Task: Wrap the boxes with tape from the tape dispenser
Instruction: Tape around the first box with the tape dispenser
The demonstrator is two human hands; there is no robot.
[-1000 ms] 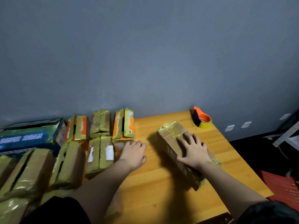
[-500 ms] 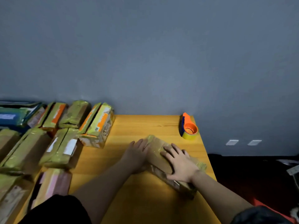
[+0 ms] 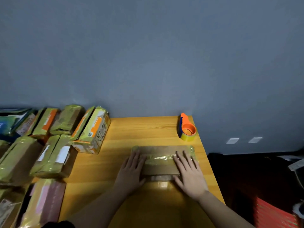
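Note:
A flat brown cardboard box (image 3: 160, 155) with shiny yellowish tape across it lies crosswise on the wooden table (image 3: 125, 139). My left hand (image 3: 131, 171) rests flat on the box's left end, fingers straight. On its right end my right hand (image 3: 189, 173) presses flat, fingers spread. The orange and blue tape dispenser (image 3: 186, 129) with a yellow tape roll stands at the table's far right corner, apart from both hands.
Several taped boxes (image 3: 92, 129) are piled along the left side of the table, against the grey wall. The table's right edge drops to a dark floor with a red object (image 3: 276, 214) at the lower right.
The box has turned from a diagonal to lie crosswise in front of me. My left hand came from the bare table onto its left end. The view swung right.

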